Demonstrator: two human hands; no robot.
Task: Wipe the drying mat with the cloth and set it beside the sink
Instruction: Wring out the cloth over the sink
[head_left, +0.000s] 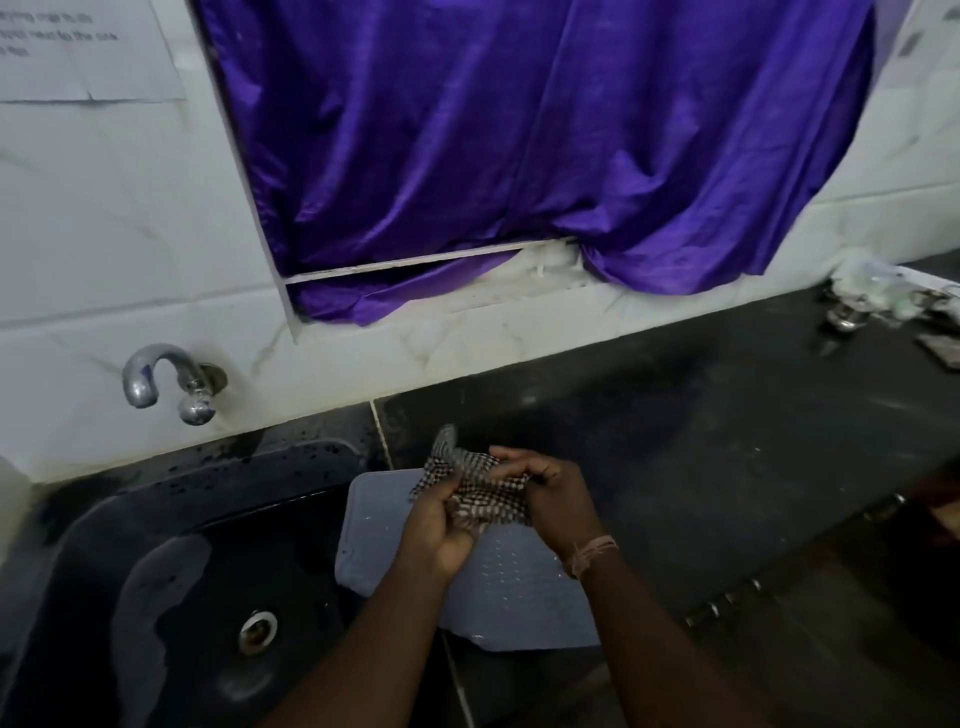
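Both hands pinched cloth (475, 493): left hand (441, 525), right hand (553, 501), bunched between them. Mat (519, 587) lay flat directly beneath hands, on counter (727, 467) by sink (156, 545). Cloth judged light, limp. Mat judged floppy; grip edge.

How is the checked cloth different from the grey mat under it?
The cloth is checked in dark and light squares; the drying mat is plain grey-blue with small dots. The cloth is bunched up and held in the air by the left hand and right hand; the drying mat lies flat beside the sink, its left edge at the rim. The cloth looks smaller than the drying mat. Both are on the sink's right side.
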